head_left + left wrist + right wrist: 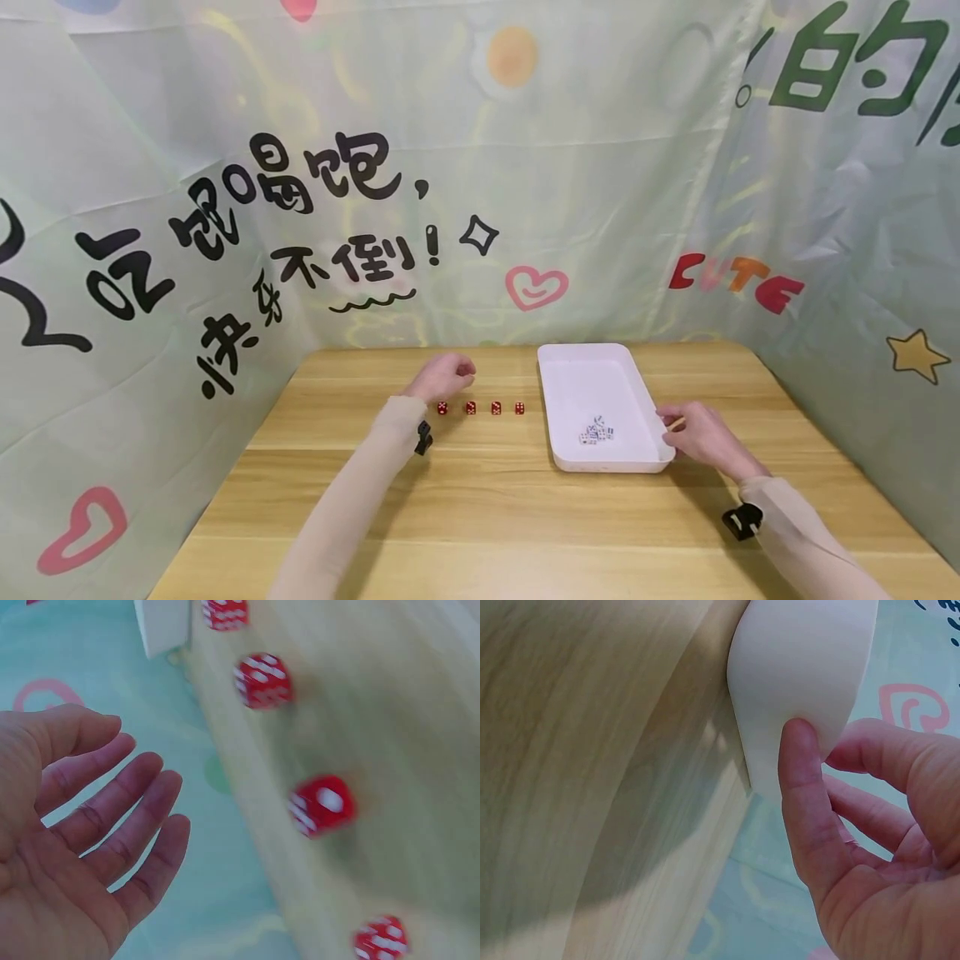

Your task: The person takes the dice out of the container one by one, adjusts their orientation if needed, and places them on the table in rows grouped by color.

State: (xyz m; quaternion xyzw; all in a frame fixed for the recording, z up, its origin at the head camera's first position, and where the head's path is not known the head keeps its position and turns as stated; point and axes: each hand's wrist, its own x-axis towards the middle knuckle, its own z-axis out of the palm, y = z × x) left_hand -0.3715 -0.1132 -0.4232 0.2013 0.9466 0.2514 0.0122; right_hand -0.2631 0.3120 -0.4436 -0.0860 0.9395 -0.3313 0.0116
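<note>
So there are four red dice (470,408) lined up on the counter (465,517), just left of the one white tray (585,379). They're spaced in a neat row with gaps between, I reckon so each one sits on its own with room for fingers around it. Left hand (441,377) is over by the left end of that row, fingers apart and loosely bent, nothing in it.

Right hand (701,432) is at the tray's right side, near end, pinching the wall: one digit flat on the outside, another at the rim. My guess is that's to steady it, since a light-looking tray could slide if bumped.

Inside the tray there's a little heap of white dice (597,432) toward the near end, some seemingly on top of others. Can't give you an honest count there, they're too small and bunched up. The raised walls probably keep them corralled and away from the red ones.

Rest of the tally: two sleeves (360,500), two black gadgets (743,522), one per wrist, and printed cloth (615,208) hanging behind.
</note>
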